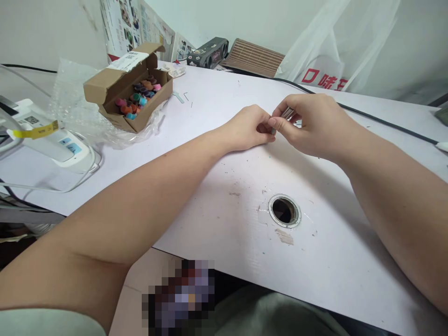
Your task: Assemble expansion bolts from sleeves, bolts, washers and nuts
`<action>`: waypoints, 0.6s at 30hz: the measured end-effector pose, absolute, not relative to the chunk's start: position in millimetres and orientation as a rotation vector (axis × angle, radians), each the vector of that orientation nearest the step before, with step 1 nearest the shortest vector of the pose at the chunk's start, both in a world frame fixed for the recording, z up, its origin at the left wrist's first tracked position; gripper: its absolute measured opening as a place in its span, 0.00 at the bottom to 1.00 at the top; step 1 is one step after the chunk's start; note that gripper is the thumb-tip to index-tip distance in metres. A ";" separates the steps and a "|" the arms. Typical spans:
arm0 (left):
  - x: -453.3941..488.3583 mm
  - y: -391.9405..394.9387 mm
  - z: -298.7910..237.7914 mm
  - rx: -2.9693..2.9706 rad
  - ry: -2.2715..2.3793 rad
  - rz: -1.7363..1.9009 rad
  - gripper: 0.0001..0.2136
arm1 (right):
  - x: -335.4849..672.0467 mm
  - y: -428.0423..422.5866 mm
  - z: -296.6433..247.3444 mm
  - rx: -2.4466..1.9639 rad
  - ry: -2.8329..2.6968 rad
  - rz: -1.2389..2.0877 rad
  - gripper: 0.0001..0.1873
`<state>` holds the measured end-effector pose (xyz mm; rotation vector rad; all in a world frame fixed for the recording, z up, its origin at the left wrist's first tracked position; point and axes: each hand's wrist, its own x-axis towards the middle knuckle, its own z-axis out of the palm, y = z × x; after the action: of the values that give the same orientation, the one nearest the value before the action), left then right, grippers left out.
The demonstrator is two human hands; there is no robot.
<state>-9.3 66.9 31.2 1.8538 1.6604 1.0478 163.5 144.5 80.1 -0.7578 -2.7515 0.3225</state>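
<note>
Beyond the round hole (284, 211), the fingers (280, 122) hide most of a small metal piece (287, 112). Nearer than the hole, a patch (178, 294) is blurred out.

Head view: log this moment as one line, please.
right hand: pinches small metal part | left hand: curled, touching it | table: white, round hole | cardboard box: open, coloured pieces inside

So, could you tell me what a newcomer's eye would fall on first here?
The left hand and right hand meet at mid-table, the right pinching a small shiny metal piece. At back left stands an open cardboard box of bright coloured parts. A round hole gapes in the white table.
</note>
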 end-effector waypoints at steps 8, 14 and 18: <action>-11.8 64.9 32.1 1.740 1.646 1.027 0.04 | 221.2 171.6 125.0 -0.984 -2.486 0.481 0.44; -10.7 65.5 32.9 1.732 1.666 1.011 0.04 | 288.0 202.9 122.9 -1.707 -2.609 0.172 0.10; -10.9 64.7 32.5 1.745 1.651 1.014 0.03 | 300.9 211.2 87.8 -1.660 -2.695 0.283 0.08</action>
<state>-10.9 64.7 32.5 1.7453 1.6512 1.0137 300.9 211.2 87.8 -1.6603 -2.6949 0.2833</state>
